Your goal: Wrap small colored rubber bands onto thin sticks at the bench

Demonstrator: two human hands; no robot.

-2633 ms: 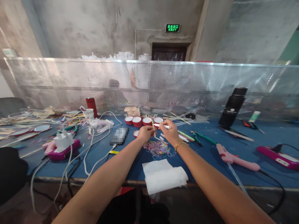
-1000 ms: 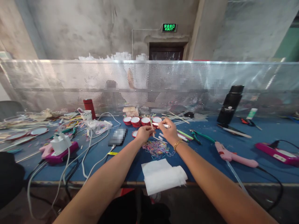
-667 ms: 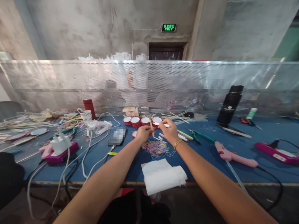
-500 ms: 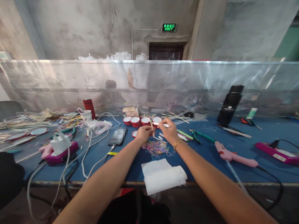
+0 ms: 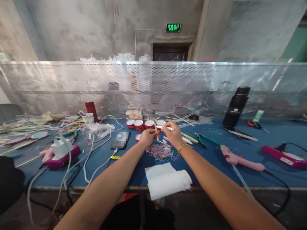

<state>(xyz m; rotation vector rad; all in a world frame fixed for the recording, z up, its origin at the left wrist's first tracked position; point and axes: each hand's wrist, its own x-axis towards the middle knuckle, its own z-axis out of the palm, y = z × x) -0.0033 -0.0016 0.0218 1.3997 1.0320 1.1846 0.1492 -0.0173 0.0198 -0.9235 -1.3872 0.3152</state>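
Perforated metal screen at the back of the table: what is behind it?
Through the screen, blurred figures of other people and white stacked material above its top edge. What they are doing cannot be made out.

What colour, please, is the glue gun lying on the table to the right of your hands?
The glue gun is pale pink, seen clearly in the head view.

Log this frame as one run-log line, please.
left hand: grip on thin pale stick | right hand: grip on white tube | below: loose coloured rubber bands | surface: blue table
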